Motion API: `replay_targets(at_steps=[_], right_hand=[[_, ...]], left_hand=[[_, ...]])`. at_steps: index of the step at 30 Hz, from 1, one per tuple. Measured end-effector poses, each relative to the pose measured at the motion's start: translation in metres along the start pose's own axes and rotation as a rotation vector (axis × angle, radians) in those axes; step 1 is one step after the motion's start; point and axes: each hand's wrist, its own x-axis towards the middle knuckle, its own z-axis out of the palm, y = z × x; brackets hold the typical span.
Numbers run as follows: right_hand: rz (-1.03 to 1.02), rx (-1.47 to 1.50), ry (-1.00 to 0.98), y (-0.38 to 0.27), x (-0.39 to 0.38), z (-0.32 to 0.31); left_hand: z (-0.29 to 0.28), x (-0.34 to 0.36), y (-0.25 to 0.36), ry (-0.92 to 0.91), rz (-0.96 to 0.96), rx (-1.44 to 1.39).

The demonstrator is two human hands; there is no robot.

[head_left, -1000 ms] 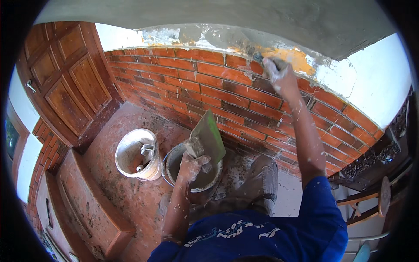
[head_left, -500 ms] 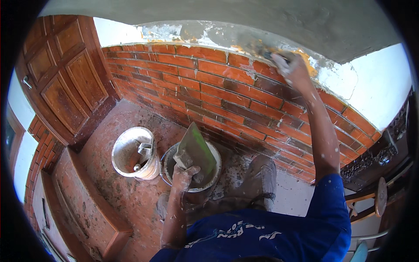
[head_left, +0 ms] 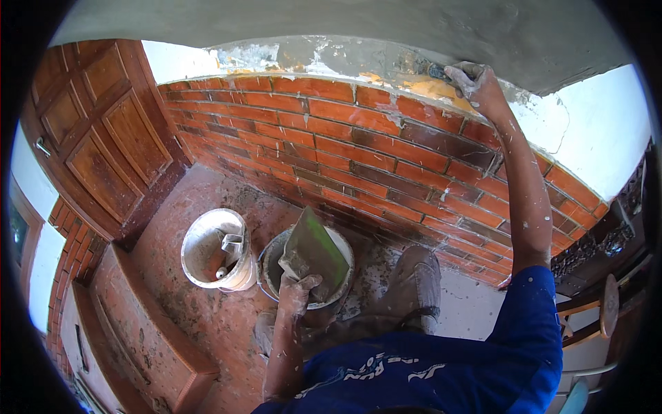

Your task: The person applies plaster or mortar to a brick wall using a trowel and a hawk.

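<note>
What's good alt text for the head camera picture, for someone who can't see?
A person's right hand holds a dark, partly hidden tool at a patchy wall strip above red bricks; the left hand grips a green-streaked board over a bucket.

The reddish floor (head_left: pixel 176 310) carries a white bucket (head_left: pixel 243 277); a round grey tub (head_left: pixel 274 259) stands just to the bucket's right; greyish splatters (head_left: pixel 256 201) speckle the floor left of the bucket and beyond its far side
</note>
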Motion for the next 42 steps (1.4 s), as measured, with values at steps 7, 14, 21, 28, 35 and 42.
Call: replay_targets(at_steps=[7, 14, 21, 28, 35, 42], right_hand=[[-0.060, 0.024, 0.049, 0.010, -0.018, -0.007], [0.073, 0.029, 0.103, 0.019, -0.066, -0.046], [-0.299, -0.326, 0.138, -0.047, -0.055, 0.006], [-0.021, -0.438, -0.022, -0.017, -0.027, -0.004], [-0.124, -0.235, 0.115, -0.028, -0.038, -0.001], [0.017, -0.163, 0.045, -0.019, -0.024, -0.003]], left_hand=[[-0.002, 0.002, -0.005, -0.022, -0.011, -0.003], [-0.027, -0.012, -0.015, 0.099, 0.028, 0.001], [-0.021, -0.004, -0.014, 0.098, 0.009, -0.059], [-0.003, -0.012, -0.013, 0.044, 0.031, -0.087], [-0.019, -0.013, -0.015, 0.070, 0.068, -0.111], [-0.008, -0.017, -0.016, 0.105, 0.062, -0.132]])
